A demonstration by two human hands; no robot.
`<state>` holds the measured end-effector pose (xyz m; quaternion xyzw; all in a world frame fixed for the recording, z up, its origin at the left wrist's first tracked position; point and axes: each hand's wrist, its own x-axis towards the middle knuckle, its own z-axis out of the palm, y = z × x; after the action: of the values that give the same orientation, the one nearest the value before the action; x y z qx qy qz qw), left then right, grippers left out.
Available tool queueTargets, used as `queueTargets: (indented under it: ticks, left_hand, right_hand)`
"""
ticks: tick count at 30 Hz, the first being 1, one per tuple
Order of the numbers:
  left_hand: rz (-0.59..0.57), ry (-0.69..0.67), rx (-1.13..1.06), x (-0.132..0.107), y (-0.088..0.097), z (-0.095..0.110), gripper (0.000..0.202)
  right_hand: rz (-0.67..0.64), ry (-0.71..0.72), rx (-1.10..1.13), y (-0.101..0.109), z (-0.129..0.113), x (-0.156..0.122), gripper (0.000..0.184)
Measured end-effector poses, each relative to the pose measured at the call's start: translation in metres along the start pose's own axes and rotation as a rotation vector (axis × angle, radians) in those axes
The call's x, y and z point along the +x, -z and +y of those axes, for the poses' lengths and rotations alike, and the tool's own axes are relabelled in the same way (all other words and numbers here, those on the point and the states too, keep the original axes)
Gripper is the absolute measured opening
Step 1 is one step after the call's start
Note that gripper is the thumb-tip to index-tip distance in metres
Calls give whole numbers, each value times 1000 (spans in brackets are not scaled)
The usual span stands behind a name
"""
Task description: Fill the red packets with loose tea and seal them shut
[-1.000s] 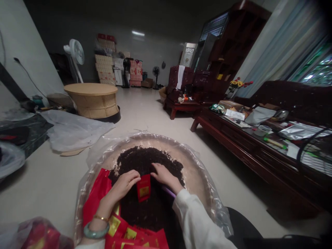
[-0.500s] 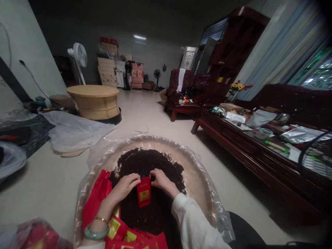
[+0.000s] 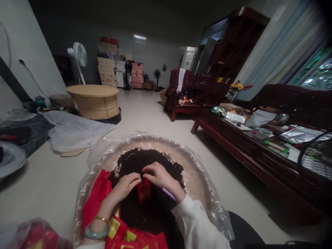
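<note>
My left hand (image 3: 127,184) pinches the upper left edge of a small red pouch (image 3: 144,192), which hangs upright over a heap of dark, dry tea-like leaves (image 3: 149,157). Directly above the pouch's mouth is my right hand (image 3: 159,175), its thumb and fingers bent together; whatever they hold is hidden. A purple object (image 3: 168,193) shows in part beneath my right wrist. The leaves lie in a wide round basket (image 3: 198,176) lined with clear plastic. Several red and gold pouches (image 3: 135,238) lie at its near side, and a larger red bag (image 3: 97,197) leans at the left.
A dark wooden table (image 3: 233,138) strewn with packets and papers runs along the right. At the back left, a round woven stand (image 3: 93,102) is beside a white fan (image 3: 80,55). Plastic sheeting (image 3: 77,129) covers some floor. A bag of red packets (image 3: 38,235) sits near left.
My right hand has moved from the pouch's right edge, up and left over its mouth. The pouch's front now looks darker, and the purple object has come into view. My left hand stays put.
</note>
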<state>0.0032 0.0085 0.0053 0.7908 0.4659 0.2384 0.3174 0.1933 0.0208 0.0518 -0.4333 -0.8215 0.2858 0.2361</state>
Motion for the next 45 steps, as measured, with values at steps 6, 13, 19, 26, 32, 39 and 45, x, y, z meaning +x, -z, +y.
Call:
queueTargets:
  ticks: [6, 13, 19, 26, 32, 39, 45]
  left_hand:
    - [121, -81, 90, -11, 7, 12, 27]
    - [119, -97, 101, -14, 6, 13, 26]
    - [145, -60, -77, -12, 4, 20, 23]
    - [109, 254, -746, -7, -35, 16, 76]
    - [8, 452, -939, -11, -63, 26, 50]
    - [39, 465, -802, -14, -72, 37, 42]
    - [-20, 578, -1043, -27, -72, 35, 61]
  right_hand:
    - [55, 196, -357, 4, -6, -17, 11]
    - [21, 221, -399, 7, -9, -29, 30]
    - [90, 206, -213, 0, 0, -23, 21]
    - [222, -23, 90, -21, 17, -16, 22]
    - [202, -142, 130, -19, 24, -19, 12]
    - [126, -215, 181, -24, 29, -14, 23]
    - [352, -328, 294, -33, 53, -6, 28]
